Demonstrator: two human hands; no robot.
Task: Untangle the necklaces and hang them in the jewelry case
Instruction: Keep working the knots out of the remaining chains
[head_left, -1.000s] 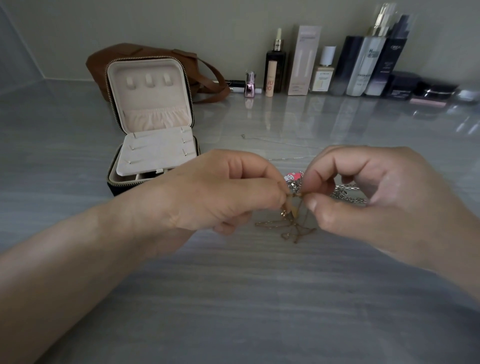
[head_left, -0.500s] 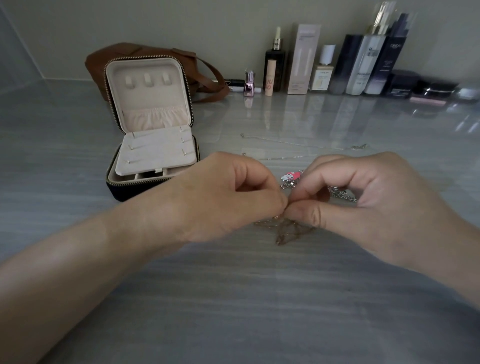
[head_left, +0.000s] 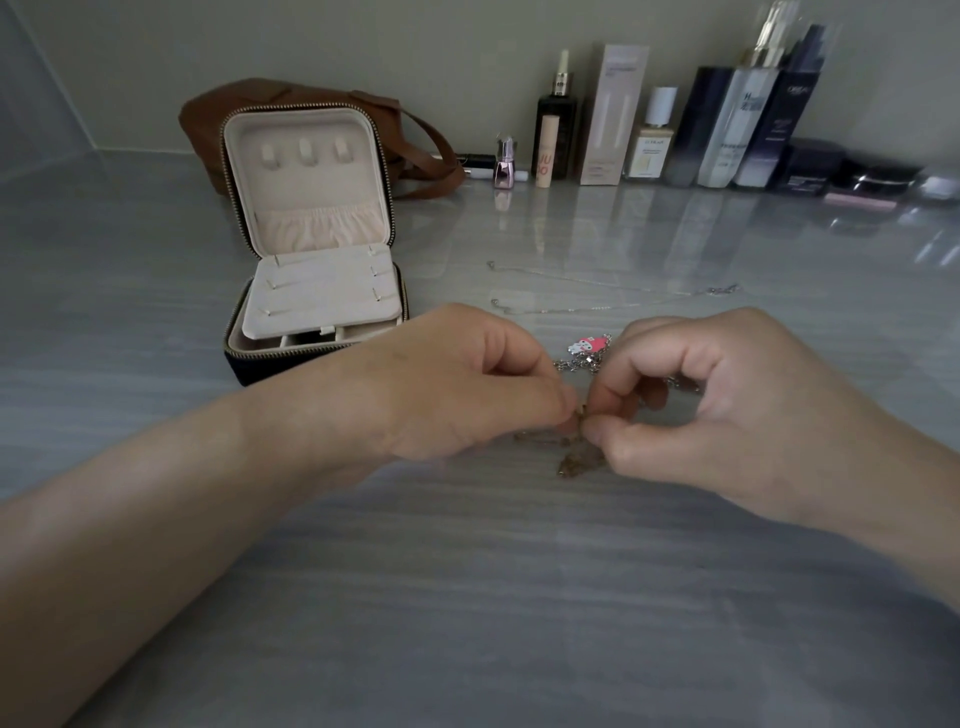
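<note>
Two hands meet over the middle of the counter (head_left: 467, 597), their tips almost touching. On both the left hand (head_left: 457, 384) and the right hand (head_left: 727, 405), thumb and forefinger are pressed together, pinching the gold necklace (head_left: 579, 460) at one small spot between them. The other fingers (head_left: 649, 395) of the right hand curl loosely inward.

Most of the gold necklace lies in a tangled heap on the counter just near of the pinch, partly under the right thumb. One strand trails left beneath the left hand.

Just far of the fingertips lies a silver chain (head_left: 574, 362) with a pink charm (head_left: 589, 344), running right behind the right hand. Whether it is caught up with the gold one I cannot tell.

Farther off, two thin silver necklaces (head_left: 597, 306) lie stretched across the counter, well apart from the hands. At far left stands the jewelry case (head_left: 311, 291), its lid open and upright. A brown bag (head_left: 218, 114) sits behind it, and a row of cosmetic bottles (head_left: 727, 130) lines the far wall to the right.
</note>
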